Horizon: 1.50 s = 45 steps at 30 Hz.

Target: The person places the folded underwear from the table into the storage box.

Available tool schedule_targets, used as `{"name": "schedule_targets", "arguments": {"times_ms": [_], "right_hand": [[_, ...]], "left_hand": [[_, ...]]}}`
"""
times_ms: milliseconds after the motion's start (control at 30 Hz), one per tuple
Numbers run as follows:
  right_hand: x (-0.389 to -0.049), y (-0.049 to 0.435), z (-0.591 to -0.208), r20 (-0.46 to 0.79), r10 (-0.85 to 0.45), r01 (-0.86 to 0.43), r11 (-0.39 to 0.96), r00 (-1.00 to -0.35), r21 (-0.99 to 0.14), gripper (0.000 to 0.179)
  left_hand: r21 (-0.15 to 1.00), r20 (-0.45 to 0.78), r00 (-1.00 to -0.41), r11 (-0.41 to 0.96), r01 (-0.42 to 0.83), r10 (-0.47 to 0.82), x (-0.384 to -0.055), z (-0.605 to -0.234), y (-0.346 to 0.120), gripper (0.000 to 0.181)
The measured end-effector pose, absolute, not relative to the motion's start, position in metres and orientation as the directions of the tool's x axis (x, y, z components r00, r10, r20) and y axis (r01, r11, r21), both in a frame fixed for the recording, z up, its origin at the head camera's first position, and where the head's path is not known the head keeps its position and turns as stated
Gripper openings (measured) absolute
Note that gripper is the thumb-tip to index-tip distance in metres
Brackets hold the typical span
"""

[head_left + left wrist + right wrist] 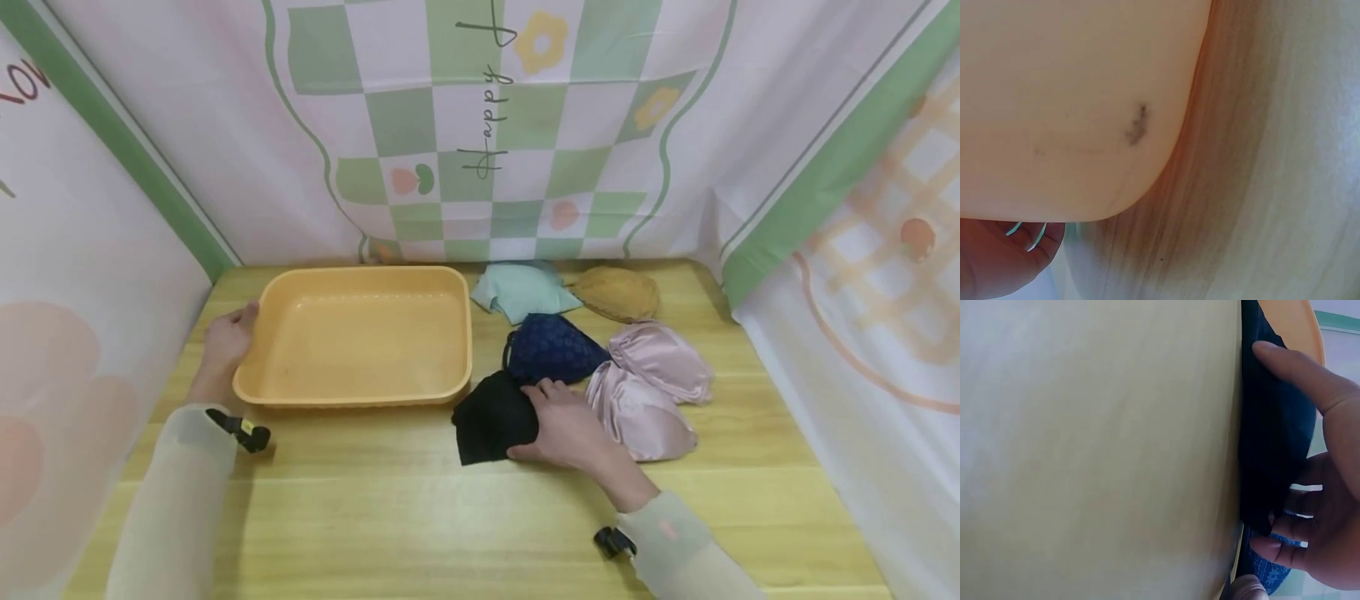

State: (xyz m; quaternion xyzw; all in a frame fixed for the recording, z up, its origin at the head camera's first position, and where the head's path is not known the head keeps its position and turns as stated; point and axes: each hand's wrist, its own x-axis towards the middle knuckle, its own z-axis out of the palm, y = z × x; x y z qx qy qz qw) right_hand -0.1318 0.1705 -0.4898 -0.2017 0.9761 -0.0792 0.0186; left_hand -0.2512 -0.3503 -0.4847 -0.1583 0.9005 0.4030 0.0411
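Note:
My left hand [228, 337] holds the left side of a yellow plastic tray [352, 398], its thumb up by the rim. In the left wrist view, the fingers [1038, 240] show at the tray's outer wall. My right hand [562, 425] grips a folded black bra [491, 421] by its right side, just right of the tray's near corner. The right wrist view has the thumb lying on the black fabric [1272, 431] and bent fingers at its other edge. Behind that hand lies a navy patterned bra [555, 348]; to its right is a pink satin bra [652, 387].
A pale mint folded piece [521, 290] and a mustard one [617, 292] lie along the back of the wooden table [390, 517]. Printed cloth [495, 125] hangs close behind the table and along both sides. Nothing lies inside the tray.

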Motion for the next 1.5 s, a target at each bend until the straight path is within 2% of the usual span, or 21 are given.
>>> {"name": "schedule_targets", "arguments": {"times_ms": [167, 400, 533, 833, 1133, 1500], "right_hand": [[-0.135, 0.169, -0.491, -0.038, -0.398, -0.381, 0.898, -0.917, -0.219, 0.083], [-0.139, 0.169, -0.491, -0.029, -0.436, -0.412, 0.868, -0.899, -0.278, 0.043], [-0.141, 0.17, -0.492, -0.036, -0.45, -0.423, 0.862, -0.892, -0.279, 0.035], [-0.136, 0.171, -0.488, -0.055, -0.487, -0.445, 0.833, -0.872, -0.328, 0.038], [-0.133, 0.172, -0.476, -0.018, -0.527, -0.486, 0.796, -0.85, -0.362, 0.035], [-0.136, 0.172, -0.461, 0.013, -0.517, -0.485, 0.793, -0.856, -0.37, 0.055]], "left_hand": [[0.703, -0.199, -0.947, 0.637, -0.317, -0.252, -0.252, -0.484, -0.351, 0.082], [0.679, -0.174, -0.945, 0.662, -0.318, -0.275, -0.253, -0.483, -0.35, 0.08], [0.675, -0.176, -0.945, 0.665, -0.319, -0.275, -0.254, -0.482, -0.35, 0.08], [0.691, -0.189, -0.943, 0.646, -0.325, -0.273, -0.25, -0.481, -0.351, 0.081], [0.711, -0.22, -0.94, 0.616, -0.339, -0.262, -0.247, -0.481, -0.35, 0.084], [0.699, -0.213, -0.941, 0.631, -0.335, -0.263, -0.249, -0.482, -0.35, 0.083]]}}
